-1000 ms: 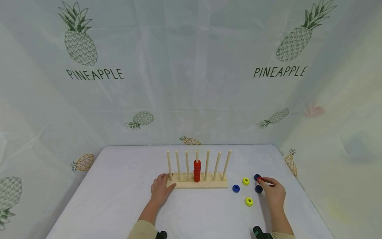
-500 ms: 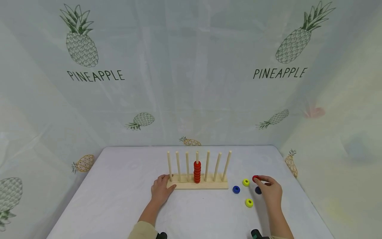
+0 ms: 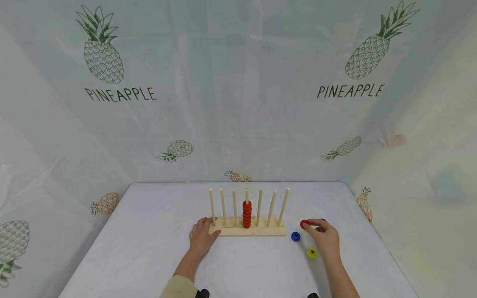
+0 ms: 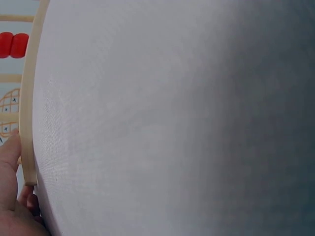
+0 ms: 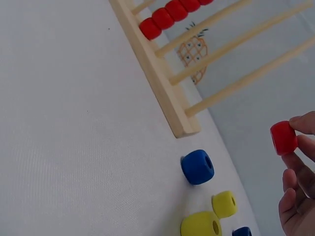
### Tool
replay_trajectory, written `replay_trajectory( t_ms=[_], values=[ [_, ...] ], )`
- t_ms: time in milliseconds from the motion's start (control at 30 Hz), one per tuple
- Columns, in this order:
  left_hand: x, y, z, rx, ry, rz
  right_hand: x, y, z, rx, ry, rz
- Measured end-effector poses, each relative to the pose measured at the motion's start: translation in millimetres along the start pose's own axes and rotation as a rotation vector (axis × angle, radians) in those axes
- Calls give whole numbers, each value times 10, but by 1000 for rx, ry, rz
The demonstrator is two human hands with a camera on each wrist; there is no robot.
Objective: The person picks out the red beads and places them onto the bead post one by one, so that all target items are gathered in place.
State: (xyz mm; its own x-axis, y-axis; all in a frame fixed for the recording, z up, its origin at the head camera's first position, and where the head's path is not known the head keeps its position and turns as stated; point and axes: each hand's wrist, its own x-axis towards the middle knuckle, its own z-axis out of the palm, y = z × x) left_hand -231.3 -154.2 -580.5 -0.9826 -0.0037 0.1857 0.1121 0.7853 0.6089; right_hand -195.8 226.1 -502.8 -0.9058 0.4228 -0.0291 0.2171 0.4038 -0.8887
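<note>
A wooden peg rack (image 3: 246, 232) with a row of upright pegs stands on the table. Several red beads (image 3: 246, 214) are stacked on its middle peg; the other pegs are bare. My left hand (image 3: 201, 237) grips the rack's left end, thumb along the front and fingers behind. To the right of the rack, my right hand (image 3: 326, 239) pinches one red bead (image 5: 284, 138) between thumb and fingertips, raised off the table. Below it lie a blue bead (image 5: 198, 167) and two yellow beads (image 5: 202, 225). A dark blue bead (image 5: 242, 231) shows at the right wrist view's lower edge.
The white-covered table (image 3: 149, 248) ends at a pale curtain (image 3: 238, 103) printed with pineapples, which hangs behind and along both sides. In the head view the right hand partly covers the far yellow bead (image 3: 305, 230) and the dark beads.
My right hand has lifted the red bead from beside the dark blue beads and carried it left, toward the rack. The left hand and the rack have stayed put.
</note>
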Motion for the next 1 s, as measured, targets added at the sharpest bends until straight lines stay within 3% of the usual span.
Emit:
replay_trajectory(
  t_ms=[200, 467, 1000],
  values=[
    [3, 5, 13, -16, -6, -2, -62, -114, 22, -16, -75, -20],
    [1, 1, 19, -11, -18, -15, -158, -361, 1, -20, -96, -156],
    [19, -46, 44, 0, -6, -5, -331, -841, 25, 1, -157, -323]
  ],
)
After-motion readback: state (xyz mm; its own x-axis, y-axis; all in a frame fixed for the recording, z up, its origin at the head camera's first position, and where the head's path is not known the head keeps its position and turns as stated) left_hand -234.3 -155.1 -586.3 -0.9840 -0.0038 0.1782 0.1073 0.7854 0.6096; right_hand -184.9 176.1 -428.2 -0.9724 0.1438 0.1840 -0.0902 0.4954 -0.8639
